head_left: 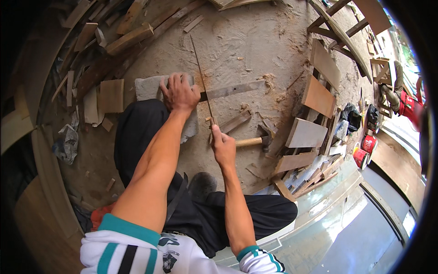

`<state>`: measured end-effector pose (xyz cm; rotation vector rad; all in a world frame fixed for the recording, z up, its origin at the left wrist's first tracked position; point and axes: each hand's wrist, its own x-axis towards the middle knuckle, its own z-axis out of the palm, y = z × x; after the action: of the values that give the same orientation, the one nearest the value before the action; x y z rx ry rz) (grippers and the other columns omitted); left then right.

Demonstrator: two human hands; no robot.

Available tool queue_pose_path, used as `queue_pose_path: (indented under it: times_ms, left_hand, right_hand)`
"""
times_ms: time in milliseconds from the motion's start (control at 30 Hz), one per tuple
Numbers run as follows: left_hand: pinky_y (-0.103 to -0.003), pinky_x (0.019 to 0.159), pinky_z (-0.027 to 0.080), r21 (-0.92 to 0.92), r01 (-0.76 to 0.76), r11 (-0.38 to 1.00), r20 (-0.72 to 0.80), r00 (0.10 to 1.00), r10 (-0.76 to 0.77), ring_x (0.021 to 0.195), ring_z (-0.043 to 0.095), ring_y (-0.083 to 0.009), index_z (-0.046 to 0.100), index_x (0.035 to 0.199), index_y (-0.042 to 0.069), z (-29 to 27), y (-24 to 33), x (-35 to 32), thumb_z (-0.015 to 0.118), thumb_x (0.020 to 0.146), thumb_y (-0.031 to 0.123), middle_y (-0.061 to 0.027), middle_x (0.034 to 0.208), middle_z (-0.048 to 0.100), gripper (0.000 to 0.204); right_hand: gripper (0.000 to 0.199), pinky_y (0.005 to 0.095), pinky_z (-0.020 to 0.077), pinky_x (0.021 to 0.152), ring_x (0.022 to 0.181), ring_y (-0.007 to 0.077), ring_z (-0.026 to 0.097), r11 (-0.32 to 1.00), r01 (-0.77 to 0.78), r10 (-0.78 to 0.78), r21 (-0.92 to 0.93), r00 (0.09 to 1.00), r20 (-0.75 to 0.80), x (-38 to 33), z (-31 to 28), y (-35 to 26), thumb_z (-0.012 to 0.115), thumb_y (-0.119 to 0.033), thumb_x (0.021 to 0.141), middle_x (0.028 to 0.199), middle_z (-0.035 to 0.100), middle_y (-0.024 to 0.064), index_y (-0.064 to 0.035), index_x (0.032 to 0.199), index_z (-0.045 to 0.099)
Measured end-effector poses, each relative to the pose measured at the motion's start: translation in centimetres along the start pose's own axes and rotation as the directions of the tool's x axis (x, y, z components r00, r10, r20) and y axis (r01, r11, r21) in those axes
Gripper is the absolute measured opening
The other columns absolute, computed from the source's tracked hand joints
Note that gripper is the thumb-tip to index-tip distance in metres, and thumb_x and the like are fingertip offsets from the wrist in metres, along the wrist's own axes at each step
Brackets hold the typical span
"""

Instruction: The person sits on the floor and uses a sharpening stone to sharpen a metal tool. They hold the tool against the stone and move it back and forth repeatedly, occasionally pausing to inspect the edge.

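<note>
My left hand presses down on a grey concrete block, its fingers bent over the near end of a narrow wooden strip. The strip sticks out to the right past the block. My right hand is closed round the handle of a handsaw. Seen almost edge-on, the thin blade points away from me and crosses the strip just right of my left hand. Beside my right hand lies a hammer with a wooden handle. A short wooden offcut rests between hammer and strip.
Scrap wood is heaped at the far left. Boards lean in a row on the right, near a glass sheet and red cans. A plastic bag lies left. Another person is at the far right.
</note>
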<state>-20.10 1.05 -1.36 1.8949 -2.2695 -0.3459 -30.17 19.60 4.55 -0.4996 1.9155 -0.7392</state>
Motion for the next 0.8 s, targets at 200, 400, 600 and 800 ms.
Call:
queue_pose_path:
  times_ms: [200, 400, 600, 800]
  left_hand:
    - [-0.055, 0.111, 0.016, -0.02, -0.048, 0.999, -0.057, 0.997, 0.047, 0.13, 0.04, -0.0303, 0.053, 0.126, 0.003, 0.8, -0.7, -2.0, 0.056, 0.072, 0.029, -0.0142, 0.127, 0.052, 0.06]
    - [-0.055, 0.111, 0.016, -0.036, -0.014, 0.999, -0.001, 1.0, 0.014, 0.131, 0.038, -0.0298, 0.051, 0.128, 0.002, 0.5, -0.4, -1.9, 0.058, 0.072, 0.03, -0.015, 0.13, 0.05, 0.063]
    - [-0.054, 0.11, 0.018, -0.035, -0.043, 0.998, -0.165, 0.986, 0.036, 0.128, 0.039, -0.0293, 0.053, 0.124, 0.004, 1.1, -0.8, -1.9, 0.059, 0.073, 0.03, -0.0139, 0.125, 0.052, 0.058]
    - [-0.047, 0.09, 0.035, -0.045, -0.128, 0.991, -0.196, 0.974, 0.117, 0.106, 0.05, -0.0295, 0.061, 0.098, 0.01, 0.9, -0.5, -1.7, 0.056, 0.078, 0.028, -0.01, 0.108, 0.057, 0.027]
  right_hand:
    - [0.056, 0.03, 0.0307, 0.048, 0.052, 0.0081, 0.036, 0.989, -0.074, 0.074, 0.129, 0.997, 0.001, -2.8, 1.6, -0.9, 0.056, -0.039, 0.098, 0.052, 0.04, -0.0012, -0.0002, 0.059, 0.048]
    - [0.056, 0.0293, 0.0298, 0.048, 0.052, 0.0081, 0.036, 0.983, -0.148, 0.15, 0.108, 0.989, -0.008, -3.1, 1.8, -1.4, 0.056, -0.038, 0.098, 0.053, 0.04, -0.002, -0.0007, 0.057, 0.046]
    - [0.057, 0.0304, 0.0332, 0.05, 0.053, 0.0094, 0.039, 0.991, -0.088, 0.091, 0.101, 0.996, -0.024, -2.5, 2.0, -0.9, 0.057, -0.041, 0.097, 0.054, 0.041, -0.0005, 0.0025, 0.06, 0.051]
    - [0.061, 0.0325, 0.0367, 0.051, 0.053, 0.0118, 0.043, 0.991, 0.097, -0.087, 0.09, 0.99, -0.107, -1.4, 2.9, 1.3, 0.056, -0.046, 0.096, 0.053, 0.044, 0.0034, 0.0035, 0.061, 0.053]
